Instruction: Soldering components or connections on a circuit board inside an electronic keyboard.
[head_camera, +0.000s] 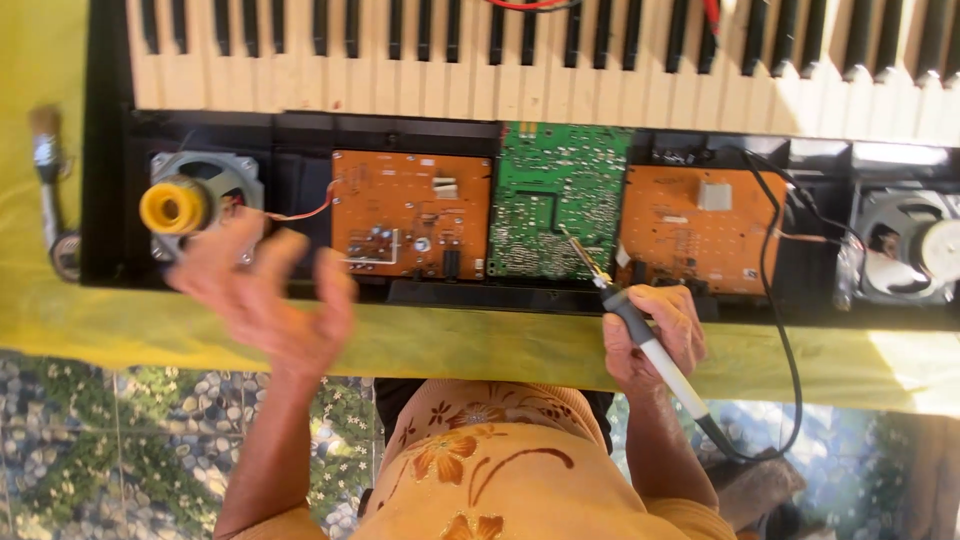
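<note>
Over green board (558, 200): soldering iron (640, 335); right hand (655, 335) gripping.

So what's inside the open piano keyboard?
Two orange circuit boards flank a green one, with a round speaker at each end. The right hand holds a soldering iron on the green board. What lies under the boards is hidden.

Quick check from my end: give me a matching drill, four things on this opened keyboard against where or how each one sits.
Things:
1. soldering iron
2. green circuit board
3. yellow spool
4. left hand

Places or states:
A. on the left speaker
B. between two orange boards
C. gripped in the right hand, tip on the green board
D. open, blurred, holding nothing

Pairs: 1-C, 2-B, 3-A, 4-D
</note>
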